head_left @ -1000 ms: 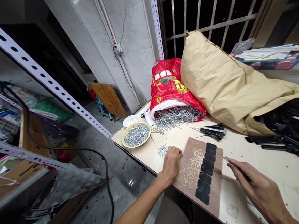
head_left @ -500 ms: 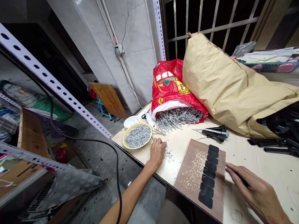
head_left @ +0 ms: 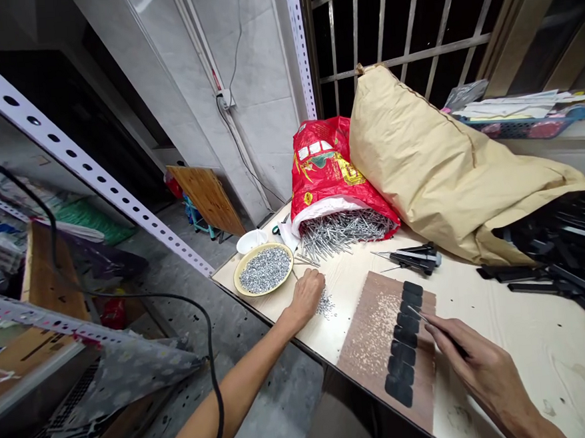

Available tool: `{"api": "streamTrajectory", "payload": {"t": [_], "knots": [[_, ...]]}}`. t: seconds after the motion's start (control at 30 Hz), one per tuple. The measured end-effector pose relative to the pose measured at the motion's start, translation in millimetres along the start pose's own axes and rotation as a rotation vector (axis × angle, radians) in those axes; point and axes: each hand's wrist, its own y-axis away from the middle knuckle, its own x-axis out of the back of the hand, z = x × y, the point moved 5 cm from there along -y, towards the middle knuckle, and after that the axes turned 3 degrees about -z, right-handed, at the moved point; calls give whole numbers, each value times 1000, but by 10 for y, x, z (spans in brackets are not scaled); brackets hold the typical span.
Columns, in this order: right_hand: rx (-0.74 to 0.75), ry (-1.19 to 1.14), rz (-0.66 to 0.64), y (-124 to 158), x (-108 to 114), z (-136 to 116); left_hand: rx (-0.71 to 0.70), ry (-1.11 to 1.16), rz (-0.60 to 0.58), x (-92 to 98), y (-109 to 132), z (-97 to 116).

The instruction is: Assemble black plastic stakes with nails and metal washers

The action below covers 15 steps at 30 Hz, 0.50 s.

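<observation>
My left hand point(head_left: 308, 294) rests on the table with its fingers curled together, against a small heap of tiny metal pieces point(head_left: 325, 305). Whatever its fingertips pinch is hidden. In my right hand point(head_left: 483, 359) is a slim pointed tool point(head_left: 420, 313) with a metal tip and dark handle. Its tip points at a column of black rounded pads point(head_left: 405, 335) on a brown board point(head_left: 365, 354). Pale crumb-like bits point(head_left: 377, 326) are scattered over the board left of the pads. Beyond my left hand stands a cream bowl point(head_left: 238, 286) full of small metal pieces.
A red bag point(head_left: 319, 170) spills long metal pins point(head_left: 331, 233) onto the table. Beside it lies a big tan paper sack point(head_left: 419, 163) with black parts point(head_left: 567, 273) at its mouth. Several black-handled pieces point(head_left: 415, 258) lie behind the board. A black cable point(head_left: 213, 358) hangs across my left forearm.
My right hand has moved left, bringing the tool's tip from the pads' right edge over the pads. My left hand stays by the small heap. The view has shifted slightly, and the cable has swung left.
</observation>
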Motion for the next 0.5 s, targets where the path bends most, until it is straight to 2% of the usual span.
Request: {"api": "streamTrajectory", "payload": {"t": [0.1, 0.13, 0.17, 0.27, 0.33, 0.4, 0.5], "knots": [[-10, 8, 3, -115, 6, -109, -1, 73, 23, 72, 10, 86], [-11, 10, 0, -165, 3, -153, 15, 160, 32, 96, 23, 138], [-8, 12, -3, -219, -2, -200, 39, 295, 36, 111, 40, 201], [31, 15, -12, -377, -36, -339, 149, 1011, -19, 74, 103, 453], [41, 28, -4, -458, -56, -398, 179, 1364, -72, 35, 139, 665], [36, 42, 1, -508, -64, -425, 199, 1560, -103, 8, 157, 835], [30, 59, 3, -536, -35, -434, 223, 1711, -148, -27, 154, 994]]}}
